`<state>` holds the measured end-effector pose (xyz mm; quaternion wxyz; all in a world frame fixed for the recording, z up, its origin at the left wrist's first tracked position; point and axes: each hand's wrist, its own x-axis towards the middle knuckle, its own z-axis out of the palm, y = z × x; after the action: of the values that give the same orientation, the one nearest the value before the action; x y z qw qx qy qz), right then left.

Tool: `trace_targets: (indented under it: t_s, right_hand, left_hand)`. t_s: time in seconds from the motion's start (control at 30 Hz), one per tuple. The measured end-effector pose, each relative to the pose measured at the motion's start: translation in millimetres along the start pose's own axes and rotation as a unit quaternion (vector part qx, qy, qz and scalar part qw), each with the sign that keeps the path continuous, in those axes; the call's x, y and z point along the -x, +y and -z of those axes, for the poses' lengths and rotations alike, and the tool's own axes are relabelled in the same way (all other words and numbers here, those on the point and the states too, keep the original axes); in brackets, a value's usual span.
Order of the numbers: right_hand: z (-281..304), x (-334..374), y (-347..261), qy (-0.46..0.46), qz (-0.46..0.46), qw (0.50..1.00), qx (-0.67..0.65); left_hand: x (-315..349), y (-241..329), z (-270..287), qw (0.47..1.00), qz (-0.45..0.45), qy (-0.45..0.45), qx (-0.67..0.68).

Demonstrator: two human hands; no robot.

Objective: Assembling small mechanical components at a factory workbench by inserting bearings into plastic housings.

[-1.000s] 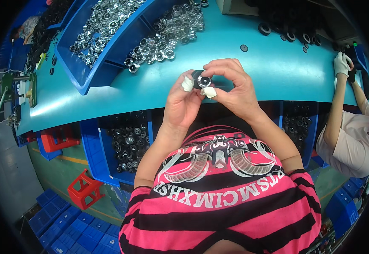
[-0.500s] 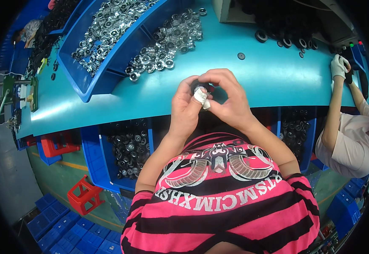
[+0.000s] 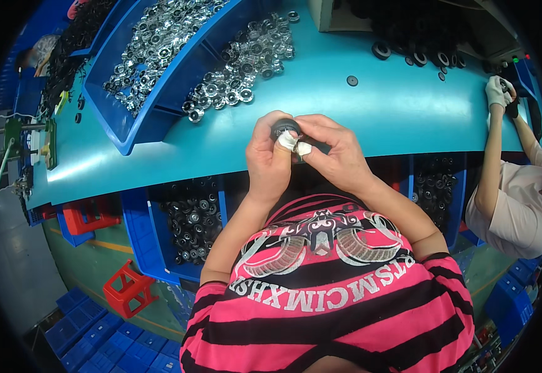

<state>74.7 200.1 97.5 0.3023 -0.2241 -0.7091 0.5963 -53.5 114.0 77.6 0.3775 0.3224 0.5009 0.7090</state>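
Observation:
Above the front edge of the turquoise bench, my two hands meet in front of my chest. Closed around a small black wheel [image 3: 285, 127] is my left hand [image 3: 267, 152], its thumb wrapped in white tape. My right hand [image 3: 340, 152] grips the same wheel from the other side with bent fingers, and its thumb tip is also taped white. Something dark shows below the right fingers; its shape is mostly hidden. Past the hands, a small dark disc [image 3: 352, 81] lies flat on the bench [image 3: 320, 62].
Shiny clear-and-black wheel hubs fill a blue bin [image 3: 135, 138], with a loose hub pile [image 3: 233, 87] beside it. Black tyre rings [image 3: 420, 58] lie at the far right. Under the bench stand blue bins of black wheels [image 3: 190, 217]. A co-worker's gloved hand [image 3: 497, 93] works at right.
The black wheel has turned in my hands, showing more of its rounded side. My thumbs have moved slightly apart, and the right fingers have shifted along the wheel.

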Motion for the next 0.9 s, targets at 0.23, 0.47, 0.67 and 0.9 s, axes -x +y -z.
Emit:
trace_targets:
  t_s: [0.23,0.47,0.67,0.9]
  right_hand:
    - [6,-8,1,0.004,-0.022,0.999,0.044]
    - [14,-6,7,0.006,-0.024,0.998,0.049]
    - [9,-5,2,0.018,0.016,0.997,0.075]
    - [18,-16,13,0.010,-0.128,0.981,-0.145]
  left_hand:
    - [-11,-12,5,0.999,-0.016,-0.024,-0.026]
    - [-12,-3,-1,0.997,0.034,-0.046,-0.046]
    - [-12,0,-1,0.995,0.083,-0.019,-0.055]
    - [-19,5,2,0.989,0.096,-0.109,-0.031]
